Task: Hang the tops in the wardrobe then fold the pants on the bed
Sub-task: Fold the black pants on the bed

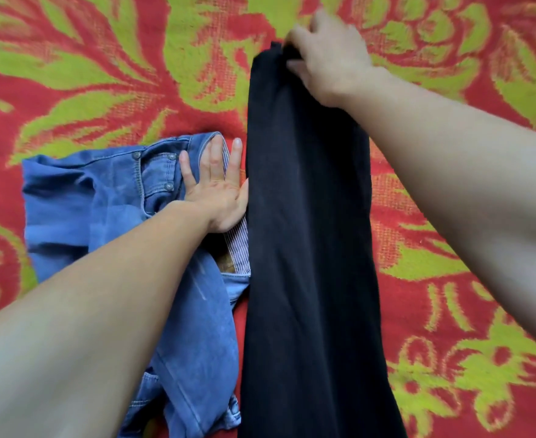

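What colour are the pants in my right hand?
Black; the pants in the right hand show best in the head view.

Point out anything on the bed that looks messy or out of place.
The blue jeans lie crumpled beside the black pants, waistband gaping to show striped lining, under the flat left hand. The black pants, gripped by the right hand, run straight.

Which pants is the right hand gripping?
On the red and green floral bed cover, two garments lie side by side. The long black fabric pants lie right of the crumpled blue denim jeans, their far end gripped by the right hand. Only they are plain, dark and stretched straight.
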